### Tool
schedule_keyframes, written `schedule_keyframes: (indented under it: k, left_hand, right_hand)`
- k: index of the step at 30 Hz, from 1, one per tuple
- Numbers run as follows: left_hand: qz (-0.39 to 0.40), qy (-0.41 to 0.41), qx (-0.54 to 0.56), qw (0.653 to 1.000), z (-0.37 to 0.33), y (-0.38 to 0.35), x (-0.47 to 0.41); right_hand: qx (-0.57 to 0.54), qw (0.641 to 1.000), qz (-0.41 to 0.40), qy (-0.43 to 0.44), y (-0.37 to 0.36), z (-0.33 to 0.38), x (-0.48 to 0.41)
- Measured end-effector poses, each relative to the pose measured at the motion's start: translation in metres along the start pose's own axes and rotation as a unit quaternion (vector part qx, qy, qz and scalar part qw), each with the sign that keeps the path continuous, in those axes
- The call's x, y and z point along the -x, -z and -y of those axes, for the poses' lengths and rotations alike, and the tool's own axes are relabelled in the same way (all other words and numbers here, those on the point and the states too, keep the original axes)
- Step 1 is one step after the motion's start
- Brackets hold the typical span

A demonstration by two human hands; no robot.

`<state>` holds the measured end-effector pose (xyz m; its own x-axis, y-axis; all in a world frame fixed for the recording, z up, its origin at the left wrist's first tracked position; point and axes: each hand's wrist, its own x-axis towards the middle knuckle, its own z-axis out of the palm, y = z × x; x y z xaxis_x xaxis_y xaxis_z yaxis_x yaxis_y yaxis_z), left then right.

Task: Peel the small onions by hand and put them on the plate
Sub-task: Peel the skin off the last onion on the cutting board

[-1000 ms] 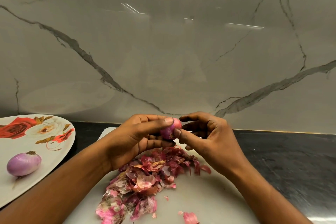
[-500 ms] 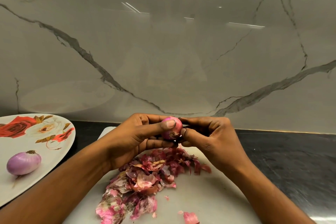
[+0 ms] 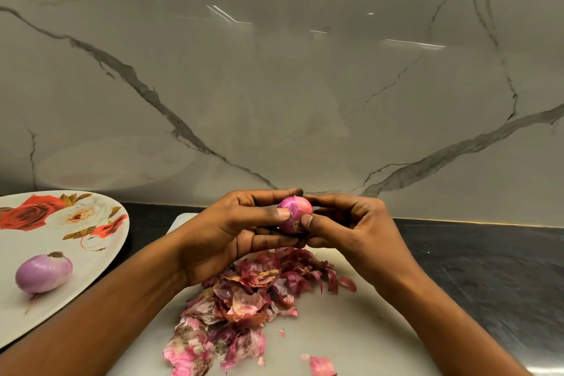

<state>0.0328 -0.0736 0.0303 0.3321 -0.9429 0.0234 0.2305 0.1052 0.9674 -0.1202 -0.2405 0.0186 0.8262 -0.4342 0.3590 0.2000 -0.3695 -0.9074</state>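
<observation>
A small pink onion (image 3: 294,210) is held up over the white cutting board (image 3: 351,330), its root end facing me. My left hand (image 3: 225,235) grips it with thumb on top and fingers curled underneath. My right hand (image 3: 351,229) holds its other side, thumb tip pressed beside the root. One peeled pale purple onion (image 3: 44,272) lies on the floral plate (image 3: 91,241) at the left.
A heap of red and pink onion skins (image 3: 244,308) lies on the board below my hands, with a few loose flakes (image 3: 320,365) near the front edge. Dark countertop (image 3: 488,268) extends to the right. A marble wall (image 3: 274,85) rises right behind.
The onion has been turned in my fingers, so more of it and its root end now show. My right thumb has shifted onto the root end. The plate and its onion are unmoved.
</observation>
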Motion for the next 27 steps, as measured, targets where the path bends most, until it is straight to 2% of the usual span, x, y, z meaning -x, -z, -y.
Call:
schedule_keyframes:
  k: [17,27]
  left_hand:
    - [-0.01,-0.002,-0.051,0.999,0.0018,-0.0053,0.0016]
    - [-0.003,0.007,-0.035,0.999,0.0001,-0.0029,0.0016]
  right_hand:
    - [0.019,1.0,0.015,0.017,0.0006,0.0003,0.0026]
    - [0.051,0.997,0.026,0.047,-0.0002,0.0022,0.0046]
